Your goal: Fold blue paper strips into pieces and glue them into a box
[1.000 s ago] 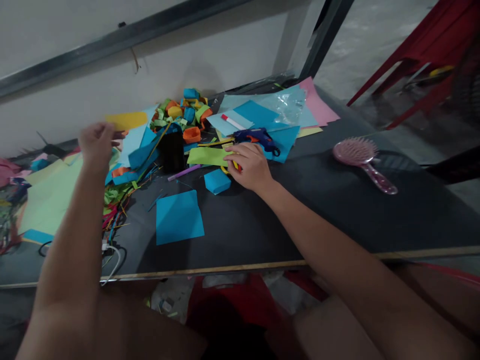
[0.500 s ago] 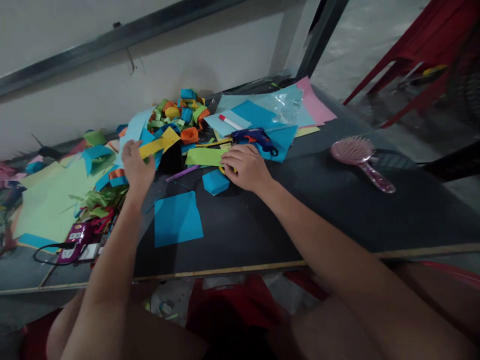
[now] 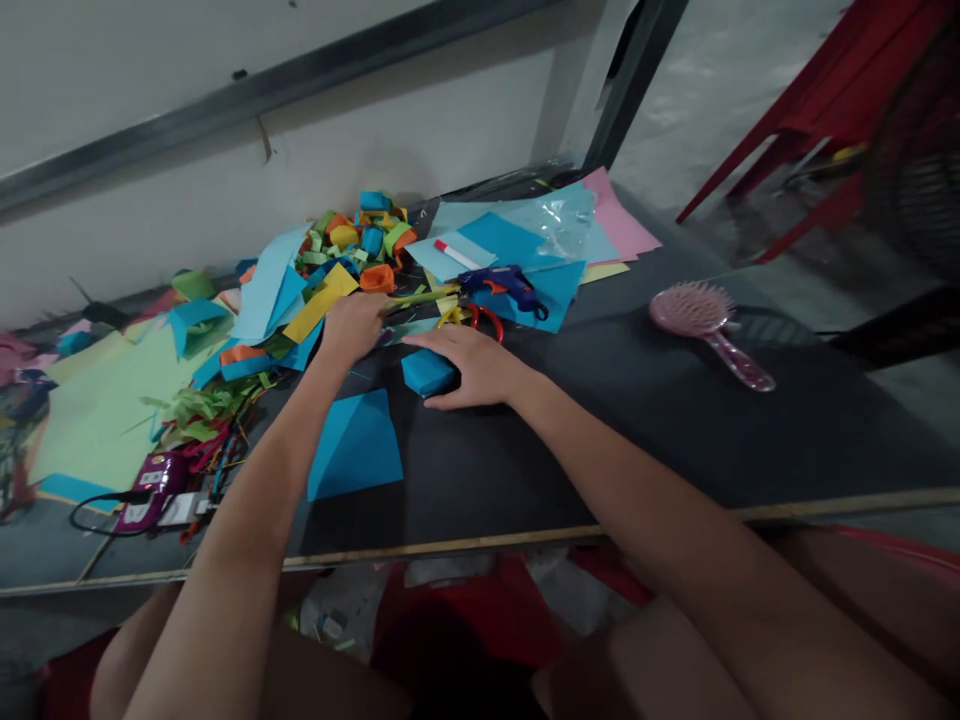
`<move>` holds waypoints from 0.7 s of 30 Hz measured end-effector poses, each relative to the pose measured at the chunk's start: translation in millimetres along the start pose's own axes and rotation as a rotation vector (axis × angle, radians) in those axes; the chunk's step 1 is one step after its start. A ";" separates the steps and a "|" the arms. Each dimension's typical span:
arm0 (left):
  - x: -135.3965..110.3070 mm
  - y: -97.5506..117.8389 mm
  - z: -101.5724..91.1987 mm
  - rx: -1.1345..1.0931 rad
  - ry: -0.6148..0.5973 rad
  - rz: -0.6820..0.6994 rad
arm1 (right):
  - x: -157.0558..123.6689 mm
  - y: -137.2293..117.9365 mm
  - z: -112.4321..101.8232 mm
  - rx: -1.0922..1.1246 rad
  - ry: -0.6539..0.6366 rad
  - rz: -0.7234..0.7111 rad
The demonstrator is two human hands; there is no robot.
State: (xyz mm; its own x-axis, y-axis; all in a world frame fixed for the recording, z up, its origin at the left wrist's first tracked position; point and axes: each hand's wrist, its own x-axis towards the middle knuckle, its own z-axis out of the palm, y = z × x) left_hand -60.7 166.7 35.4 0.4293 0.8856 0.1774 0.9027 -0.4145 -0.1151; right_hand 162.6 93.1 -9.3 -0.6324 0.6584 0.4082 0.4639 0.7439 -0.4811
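Observation:
A small blue folded paper box point(image 3: 427, 373) rests on the dark table, with the thumb and fingers of my right hand point(image 3: 480, 367) curved around its right side. My left hand point(image 3: 355, 327) reaches in from the left, back uppermost, its fingertips hidden. Close by it are a yellow paper strip point(image 3: 322, 303) and a long yellowish stick point(image 3: 420, 298). Scissors with red handles point(image 3: 489, 322) lie just beyond my right hand. A flat blue paper sheet point(image 3: 356, 445) lies nearer to me, between my forearms.
A blue glue gun point(image 3: 506, 285) and a red-capped marker point(image 3: 454, 253) lie by paper sheets at the back. Paper pieces are heaped point(image 3: 360, 235) near the wall. A pink hairbrush point(image 3: 709, 325) lies right; a purple device point(image 3: 152, 490) with a cable sits left.
My left hand has moved right, away from the yellow strip. My right hand has shifted down from the green strip onto the blue paper box, and the red scissor handles now show.

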 end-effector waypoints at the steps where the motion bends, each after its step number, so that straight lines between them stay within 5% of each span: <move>1: -2.0 -4.7 -5.1 -0.030 0.087 -0.123 | 0.6 1.5 2.5 -0.007 0.005 -0.013; 5: -21.2 -18.9 -22.5 -0.187 0.385 -0.555 | 3.2 5.5 12.4 -0.079 0.020 0.003; 7: -36.5 -16.7 -24.1 -0.291 0.536 -0.545 | 5.1 3.8 15.7 -0.119 0.035 0.030; 12: -76.0 17.9 -1.9 -0.411 0.602 -0.432 | 9.4 -4.0 17.0 -0.266 0.312 0.312; 14: -87.2 34.6 10.8 -0.451 0.530 -0.187 | 9.2 -2.7 15.3 -0.286 0.310 0.411; 18: -96.1 55.9 28.9 -0.538 0.143 0.291 | 4.9 7.4 7.9 -0.205 0.094 0.424; 21: -93.5 57.3 34.6 -0.514 0.049 0.315 | 0.7 13.7 -0.2 -0.079 0.185 0.392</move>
State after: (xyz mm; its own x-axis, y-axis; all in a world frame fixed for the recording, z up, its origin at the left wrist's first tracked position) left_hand -50.1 67.4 -21.6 0.6683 0.6979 0.2575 0.6247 -0.7144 0.3152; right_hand 168.7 103.8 -15.4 -0.2809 0.8967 0.3421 0.6969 0.4356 -0.5697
